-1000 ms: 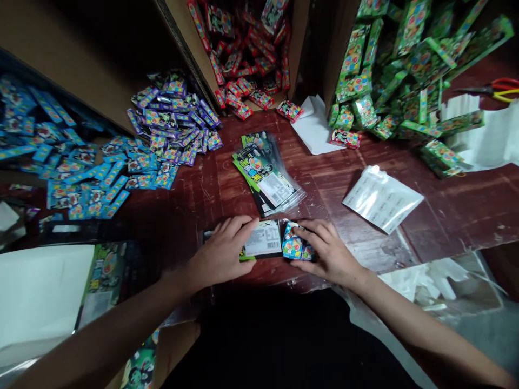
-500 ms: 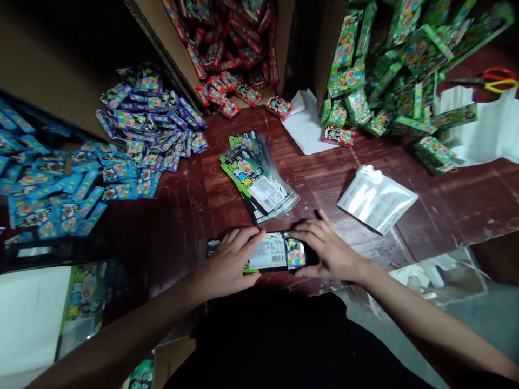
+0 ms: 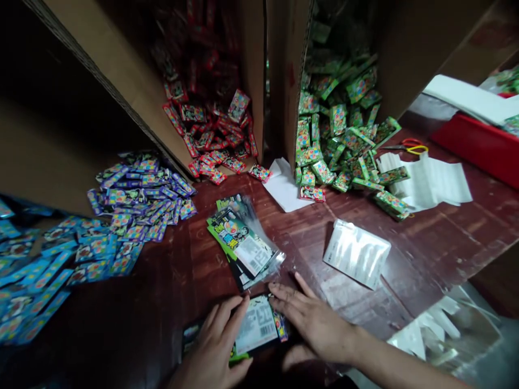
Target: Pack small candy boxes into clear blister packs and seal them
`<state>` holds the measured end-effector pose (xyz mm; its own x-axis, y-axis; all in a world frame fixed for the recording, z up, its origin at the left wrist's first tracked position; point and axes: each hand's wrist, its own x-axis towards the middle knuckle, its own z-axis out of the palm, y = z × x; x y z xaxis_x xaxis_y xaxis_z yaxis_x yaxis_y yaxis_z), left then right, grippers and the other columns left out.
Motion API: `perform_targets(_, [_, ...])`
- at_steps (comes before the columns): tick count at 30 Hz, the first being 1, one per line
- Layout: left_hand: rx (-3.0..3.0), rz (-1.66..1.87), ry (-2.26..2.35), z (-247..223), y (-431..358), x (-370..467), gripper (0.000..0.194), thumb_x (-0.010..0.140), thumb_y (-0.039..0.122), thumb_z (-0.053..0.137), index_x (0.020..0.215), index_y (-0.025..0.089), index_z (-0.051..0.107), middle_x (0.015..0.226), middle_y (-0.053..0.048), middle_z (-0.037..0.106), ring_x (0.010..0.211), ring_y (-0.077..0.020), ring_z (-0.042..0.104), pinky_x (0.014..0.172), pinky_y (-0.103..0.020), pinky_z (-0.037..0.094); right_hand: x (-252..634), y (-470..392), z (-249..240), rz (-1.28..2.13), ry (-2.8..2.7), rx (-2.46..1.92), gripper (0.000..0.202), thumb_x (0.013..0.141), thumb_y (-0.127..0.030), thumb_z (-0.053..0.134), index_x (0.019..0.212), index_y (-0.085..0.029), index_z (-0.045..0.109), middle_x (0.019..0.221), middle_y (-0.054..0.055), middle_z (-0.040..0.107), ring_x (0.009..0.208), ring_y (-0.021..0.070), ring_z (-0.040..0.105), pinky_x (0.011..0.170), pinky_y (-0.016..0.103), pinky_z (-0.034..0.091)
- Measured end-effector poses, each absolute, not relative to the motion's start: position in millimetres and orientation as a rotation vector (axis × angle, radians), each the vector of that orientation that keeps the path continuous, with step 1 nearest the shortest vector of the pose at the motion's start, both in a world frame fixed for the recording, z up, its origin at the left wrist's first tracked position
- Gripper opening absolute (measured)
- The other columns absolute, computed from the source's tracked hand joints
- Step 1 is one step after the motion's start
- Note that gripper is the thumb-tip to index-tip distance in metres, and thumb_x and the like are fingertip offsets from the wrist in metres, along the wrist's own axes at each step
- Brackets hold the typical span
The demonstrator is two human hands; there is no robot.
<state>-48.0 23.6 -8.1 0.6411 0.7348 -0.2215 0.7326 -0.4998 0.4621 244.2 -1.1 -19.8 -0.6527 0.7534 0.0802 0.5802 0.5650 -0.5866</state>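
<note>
In front of me lies a black and green printed plastic bag [image 3: 255,329] with a white barcode label. Across its left part is my left hand [image 3: 217,340], fingers at the upper edge and thumb at the lower edge, gripping it. At the bag's right end is a small colourful candy packet [image 3: 279,323]; my right hand [image 3: 310,321] spans it with fingers over its top and thumb low down, hiding part of it. Just beyond my hands lies a stack of similar printed bags [image 3: 243,243].
Purple packets [image 3: 141,197] and blue packets [image 3: 93,248] are heaped at left. Cardboard boxes spill red packets [image 3: 211,135] and green packets [image 3: 344,135]. At right are a silvery pouch [image 3: 357,254], white paper [image 3: 433,178], scissors [image 3: 409,146] and a clear bag with white pieces [image 3: 441,324].
The camera view has tilted up, so everything sits lower in the picture. My right hand covers more of the packet and lies closer to the label; my left hand keeps its hold on the bag.
</note>
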Motion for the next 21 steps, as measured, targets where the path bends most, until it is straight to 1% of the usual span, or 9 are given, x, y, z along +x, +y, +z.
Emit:
perform_targets(2, [2.344, -0.031, 1.150, -2.6, 28.2, -54.0, 0.106, 0.068, 0.021, 0.074, 0.159, 0.036, 0.022, 0.147, -0.007, 0.052, 0.130, -0.0326, 0.053, 0.106, -0.045, 0.051, 261.8, 19.4, -11.8, 0.635, -2.497, -1.133, 0.097, 0.087, -0.070, 0.060, 0.160, -0.017, 0.023, 0.160, 0.021, 0.038, 0.149, 0.0344, 0.034, 0.123, 0.067, 0.008])
perform_targets(5, [2.406, -0.019, 1.108, 19.3, 53.7, -50.9, 0.103, 0.064, 0.029, 0.082, 0.154, 0.036, 0.031, 0.148, -0.005, 0.052, 0.131, -0.0338, 0.052, 0.106, -0.046, 0.051, 310.5, 72.5, 4.4, 0.233, -2.245, -1.499, 0.077, 0.093, -0.057, 0.059, 0.155, -0.019, 0.034, 0.158, 0.021, 0.040, 0.147, 0.0369, 0.035, 0.119, 0.069, 0.019])
perform_targets(7, [2.480, 0.054, 1.045, 37.0, 85.8, -29.6, 0.084, 0.074, 0.038, 0.079, 0.149, 0.034, 0.040, 0.145, -0.006, 0.055, 0.130, -0.0323, 0.052, 0.108, -0.047, 0.047, 344.7, 116.0, 15.8, 0.016, -2.055, -1.736, 0.062, 0.095, -0.048, 0.058, 0.147, -0.015, 0.045, 0.150, 0.023, 0.049, 0.140, 0.0367, 0.043, 0.114, 0.061, 0.034])
perform_targets(8, [2.519, 0.117, 1.026, 43.9, 104.9, -11.3, 0.068, 0.084, 0.041, 0.071, 0.146, 0.033, 0.045, 0.142, -0.006, 0.056, 0.129, -0.0308, 0.052, 0.110, -0.048, 0.045, 357.5, 137.3, 21.1, -0.021, -2.022, -1.862, 0.057, 0.096, -0.047, 0.057, 0.143, -0.015, 0.049, 0.145, 0.022, 0.053, 0.135, 0.0366, 0.048, 0.111, 0.057, 0.039])
perform_targets(10, [2.557, 0.286, 1.043, 49.6, 145.0, 39.7, 0.050, 0.093, 0.046, 0.059, 0.139, 0.026, 0.050, 0.135, -0.009, 0.060, 0.127, -0.0303, 0.052, 0.111, -0.049, 0.041, 369.2, 175.1, 29.4, -0.062, -1.890, -2.157, 0.053, 0.096, -0.051, 0.054, 0.133, -0.013, 0.055, 0.131, 0.021, 0.063, 0.124, 0.0368, 0.056, 0.103, 0.052, 0.046])
perform_targets(14, [2.435, 0.445, 1.364, 30.3, 207.6, 166.6, 0.068, 0.083, 0.058, 0.068, 0.134, 0.016, 0.049, 0.127, -0.017, 0.060, 0.122, -0.0358, 0.053, 0.102, -0.048, 0.043, 347.9, 225.5, 31.9, -0.044, -1.654, -2.477, 0.061, 0.095, -0.060, 0.050, 0.128, -0.008, 0.050, 0.110, 0.024, 0.070, 0.107, 0.0374, 0.067, 0.087, 0.046, 0.052])
perform_targets(15, [2.365, 0.449, 1.484, 22.8, 217.1, 194.0, 0.063, 0.084, 0.052, 0.069, 0.131, 0.016, 0.049, 0.128, -0.017, 0.059, 0.122, -0.0357, 0.053, 0.102, -0.047, 0.042, 340.4, 233.4, 29.8, -0.033, -1.617, -2.523, 0.058, 0.097, -0.057, 0.047, 0.128, -0.008, 0.049, 0.108, 0.024, 0.070, 0.104, 0.0367, 0.069, 0.084, 0.044, 0.052])
perform_targets(18, [2.211, 0.441, 1.688, 3.7, 233.0, 246.9, 0.037, 0.098, 0.027, 0.046, 0.131, 0.010, 0.047, 0.128, -0.023, 0.058, 0.120, -0.0347, 0.053, 0.098, -0.048, 0.040, 328.5, 246.2, 23.5, -0.005, -1.579, -2.579, 0.041, 0.103, -0.040, 0.037, 0.126, -0.008, 0.050, 0.103, 0.024, 0.072, 0.096, 0.0325, 0.073, 0.078, 0.039, 0.053])
perform_targets(21, [2.187, 0.451, 1.717, -4.8, 237.7, 257.4, 0.038, 0.101, 0.025, 0.037, 0.134, 0.007, 0.045, 0.126, -0.025, 0.057, 0.121, -0.0361, 0.051, 0.096, -0.050, 0.038, 332.4, 241.7, 26.9, 0.035, -1.576, -2.591, 0.046, 0.100, -0.044, 0.045, 0.129, -0.009, 0.048, 0.102, 0.022, 0.073, 0.097, 0.0317, 0.073, 0.079, 0.038, 0.053])
